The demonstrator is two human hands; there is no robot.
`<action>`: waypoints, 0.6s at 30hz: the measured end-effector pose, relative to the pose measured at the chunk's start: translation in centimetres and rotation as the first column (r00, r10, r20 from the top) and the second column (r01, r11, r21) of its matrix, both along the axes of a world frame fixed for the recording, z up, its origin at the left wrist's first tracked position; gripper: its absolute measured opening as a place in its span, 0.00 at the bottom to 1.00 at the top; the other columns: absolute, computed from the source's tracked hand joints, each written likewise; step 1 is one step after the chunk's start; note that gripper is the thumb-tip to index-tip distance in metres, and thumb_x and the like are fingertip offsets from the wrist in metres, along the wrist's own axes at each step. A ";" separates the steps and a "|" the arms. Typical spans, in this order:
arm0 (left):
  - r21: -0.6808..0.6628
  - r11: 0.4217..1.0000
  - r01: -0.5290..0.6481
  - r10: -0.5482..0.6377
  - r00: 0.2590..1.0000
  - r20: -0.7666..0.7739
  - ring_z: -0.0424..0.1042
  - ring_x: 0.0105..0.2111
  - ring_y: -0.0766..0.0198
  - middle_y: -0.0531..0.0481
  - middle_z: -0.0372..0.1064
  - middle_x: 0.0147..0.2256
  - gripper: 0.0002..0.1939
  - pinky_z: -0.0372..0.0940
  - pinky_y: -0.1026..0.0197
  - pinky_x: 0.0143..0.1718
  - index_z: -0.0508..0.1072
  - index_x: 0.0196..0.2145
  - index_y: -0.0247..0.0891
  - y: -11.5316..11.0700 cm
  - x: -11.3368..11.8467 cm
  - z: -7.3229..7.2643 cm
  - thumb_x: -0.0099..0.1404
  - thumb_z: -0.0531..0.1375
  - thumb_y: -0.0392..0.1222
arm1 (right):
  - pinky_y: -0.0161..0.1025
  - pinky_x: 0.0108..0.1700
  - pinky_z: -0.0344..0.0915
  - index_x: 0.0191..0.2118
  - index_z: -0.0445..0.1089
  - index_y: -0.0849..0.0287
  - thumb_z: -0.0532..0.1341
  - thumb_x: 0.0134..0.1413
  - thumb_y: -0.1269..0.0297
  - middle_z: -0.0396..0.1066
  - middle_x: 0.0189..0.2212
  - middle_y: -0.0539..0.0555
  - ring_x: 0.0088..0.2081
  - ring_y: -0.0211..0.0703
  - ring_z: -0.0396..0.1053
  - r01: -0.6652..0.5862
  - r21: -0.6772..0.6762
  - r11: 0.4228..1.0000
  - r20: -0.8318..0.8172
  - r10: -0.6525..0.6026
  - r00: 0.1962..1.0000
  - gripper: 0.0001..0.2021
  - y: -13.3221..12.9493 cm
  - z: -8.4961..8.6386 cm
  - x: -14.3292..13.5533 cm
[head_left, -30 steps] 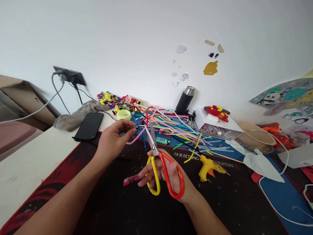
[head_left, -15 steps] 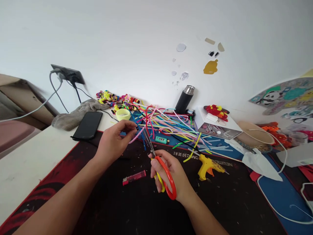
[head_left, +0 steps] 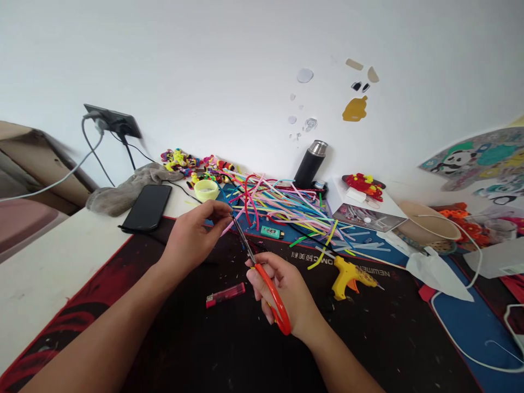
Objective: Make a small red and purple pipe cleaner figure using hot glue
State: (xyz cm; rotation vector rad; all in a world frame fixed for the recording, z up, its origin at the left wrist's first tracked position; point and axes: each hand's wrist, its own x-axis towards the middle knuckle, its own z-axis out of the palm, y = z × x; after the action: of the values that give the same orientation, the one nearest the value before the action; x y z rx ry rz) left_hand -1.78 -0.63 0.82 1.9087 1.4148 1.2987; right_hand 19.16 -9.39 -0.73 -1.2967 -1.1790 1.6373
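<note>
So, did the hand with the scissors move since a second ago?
Yes, a bit to the right. The fingers of the right hand overlapped the pink lighter before; now they are clear of it.

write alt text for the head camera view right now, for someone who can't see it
A right hand works red-and-yellow scissors, blades nearly closed, at the fingertips of a left hand pinching something too small to make out. Around them on a dark mat lie a pink lighter, a yellow glue gun and piled colourful strips.
</note>
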 end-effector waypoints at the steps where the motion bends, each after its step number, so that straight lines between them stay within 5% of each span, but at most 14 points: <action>1: -0.003 1.000 0.000 0.000 1.000 -0.005 0.83 0.38 0.55 0.50 0.86 0.38 0.07 0.75 0.60 0.37 0.83 0.41 0.46 0.0 0.0 0.0 0.66 0.66 0.47 | 0.29 0.13 0.53 0.49 0.75 0.58 0.74 0.54 0.34 0.67 0.21 0.40 0.11 0.30 0.58 0.007 -0.006 1.000 0.000 -0.007 1.000 0.32 0.0 0.0 0.0; 18: -0.004 1.000 0.013 -0.013 1.000 -0.025 0.83 0.39 0.54 0.49 0.86 0.39 0.08 0.75 0.59 0.42 0.82 0.42 0.45 0.1 -0.1 0.0 0.67 0.66 0.47 | 0.31 0.13 0.54 0.47 0.76 0.59 0.75 0.54 0.34 0.64 0.21 0.40 0.12 0.30 0.57 0.019 0.020 1.000 0.002 -0.019 1.000 0.31 -0.2 0.4 -0.1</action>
State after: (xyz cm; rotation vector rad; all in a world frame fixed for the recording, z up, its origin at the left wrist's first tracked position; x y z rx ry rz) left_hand -1.84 -0.50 0.79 1.9347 1.4139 1.2695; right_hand 19.08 -9.61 -0.35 -1.2944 -1.1778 1.6067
